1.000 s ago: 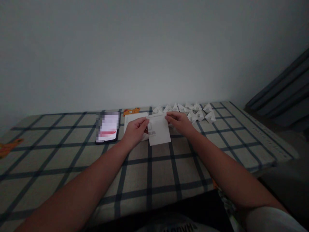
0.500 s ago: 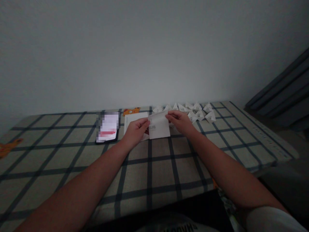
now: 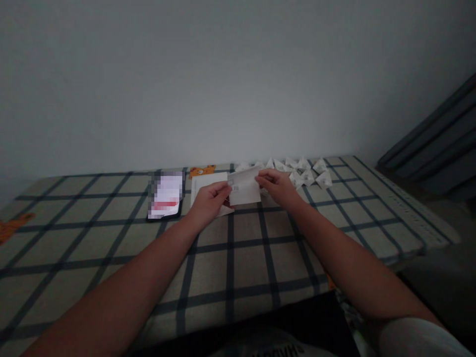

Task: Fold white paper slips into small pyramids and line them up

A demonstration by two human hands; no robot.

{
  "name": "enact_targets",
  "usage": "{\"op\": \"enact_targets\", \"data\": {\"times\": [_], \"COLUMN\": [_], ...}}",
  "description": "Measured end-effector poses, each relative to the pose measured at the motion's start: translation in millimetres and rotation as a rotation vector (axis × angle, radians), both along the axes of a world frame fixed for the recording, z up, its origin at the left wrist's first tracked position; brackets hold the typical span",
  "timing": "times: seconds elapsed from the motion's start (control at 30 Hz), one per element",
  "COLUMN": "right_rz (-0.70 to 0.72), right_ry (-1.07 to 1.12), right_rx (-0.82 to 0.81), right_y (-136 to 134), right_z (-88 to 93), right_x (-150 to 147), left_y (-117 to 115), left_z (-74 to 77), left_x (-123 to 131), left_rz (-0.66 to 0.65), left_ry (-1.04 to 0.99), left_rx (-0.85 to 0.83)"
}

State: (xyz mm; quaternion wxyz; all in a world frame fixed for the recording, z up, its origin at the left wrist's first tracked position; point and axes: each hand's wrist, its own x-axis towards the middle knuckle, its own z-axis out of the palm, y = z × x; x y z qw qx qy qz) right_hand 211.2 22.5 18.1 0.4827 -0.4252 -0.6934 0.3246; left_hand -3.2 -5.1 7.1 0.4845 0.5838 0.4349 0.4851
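Over a checked cloth [image 3: 245,258] with one phone [image 3: 169,191] and at least nine folded papers [image 3: 324,179], two hands [image 3: 208,199] [image 3: 278,188] pinch one sheet [image 3: 246,189].

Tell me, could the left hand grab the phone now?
Probably yes: the phone lies close to the left hand, with nothing on top. But that hand is pinching the printed paper, so it would likely have to let go.

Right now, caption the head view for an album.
Left hand and right hand hold a printed sheet, folded white pieces beyond.
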Motion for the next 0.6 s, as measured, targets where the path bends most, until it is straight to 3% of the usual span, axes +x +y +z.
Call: {"op": "enact_targets", "data": {"times": [0.17, 0.37, 0.6], "right_rz": [0.036, -0.024, 0.003], "right_ry": [-0.049, -0.023, -0.016], "right_rx": [0.009, 0.010, 0.020], "right_y": [0.6, -2.5, -2.3], "right_z": [-1.8, 6.2, 3.9], "right_x": [-0.1, -0.7, -0.4], "left_y": [1.9, -0.9, -1.0], "left_z": [-1.6, -0.6, -0.1], "left_x": [-1.2, -0.3, -1.1], "left_rz": [0.001, -0.110, -0.059], "left_ry": [-0.065, -0.070, -0.021], "left_rx": [-0.030, -0.095, -0.046]}}
